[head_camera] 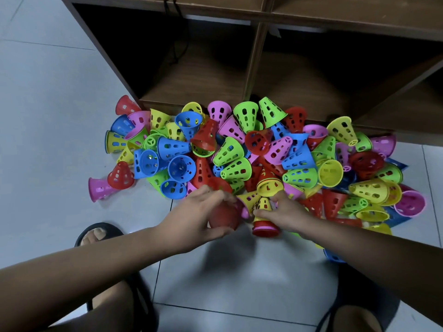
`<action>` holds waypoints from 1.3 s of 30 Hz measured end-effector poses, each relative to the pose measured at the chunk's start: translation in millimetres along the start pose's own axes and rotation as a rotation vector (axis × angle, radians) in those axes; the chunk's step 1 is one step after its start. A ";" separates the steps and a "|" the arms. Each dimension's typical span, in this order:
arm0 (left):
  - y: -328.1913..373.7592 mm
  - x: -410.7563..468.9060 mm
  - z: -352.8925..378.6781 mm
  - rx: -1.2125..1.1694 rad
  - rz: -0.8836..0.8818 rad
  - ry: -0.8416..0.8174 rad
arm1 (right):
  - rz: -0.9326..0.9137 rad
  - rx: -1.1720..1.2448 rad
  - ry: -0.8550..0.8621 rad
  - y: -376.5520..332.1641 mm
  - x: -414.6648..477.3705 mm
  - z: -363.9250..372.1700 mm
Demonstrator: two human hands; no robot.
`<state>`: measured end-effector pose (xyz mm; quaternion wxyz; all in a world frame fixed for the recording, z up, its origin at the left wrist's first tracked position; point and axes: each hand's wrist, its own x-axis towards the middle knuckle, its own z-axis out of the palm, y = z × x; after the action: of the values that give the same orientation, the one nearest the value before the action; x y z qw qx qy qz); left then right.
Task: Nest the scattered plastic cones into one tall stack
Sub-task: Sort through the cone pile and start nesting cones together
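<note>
A heap of several perforated plastic cones (239, 152) in red, blue, green, yellow and pink lies on the tiled floor in front of a wooden shelf. My left hand (191, 216) grips a single red cone (224, 218), blurred, at the near edge of the heap. Just to its right my right hand (285, 214) holds a short nested stack (263, 219) with a yellow cone on top and a red rim at the bottom. The red cone and the stack are close together but apart.
A dark brown wooden shelf unit (259, 68) with open compartments stands right behind the heap. My feet in black sandals (100, 233) are at the lower left and lower right. Bare grey tiles (48, 116) spread to the left and below the hands.
</note>
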<state>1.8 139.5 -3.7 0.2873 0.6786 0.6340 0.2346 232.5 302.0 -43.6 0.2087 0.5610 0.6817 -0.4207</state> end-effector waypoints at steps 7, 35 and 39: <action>-9.4 -2.7 10.9 0.023 -0.037 -0.045 | 0.027 0.107 0.026 7.8 11.5 3.1; -100.8 -47.2 -11.3 0.330 -0.336 0.230 | 0.088 0.228 -0.138 3.4 8.5 20.6; -103.8 -43.4 -9.7 0.419 -0.308 0.212 | 0.047 0.178 -0.040 6.0 8.6 4.1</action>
<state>-83.9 100.4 -66.1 0.1051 0.5904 0.7910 0.1218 234.9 303.9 -54.5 0.1815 0.5846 0.6240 -0.4857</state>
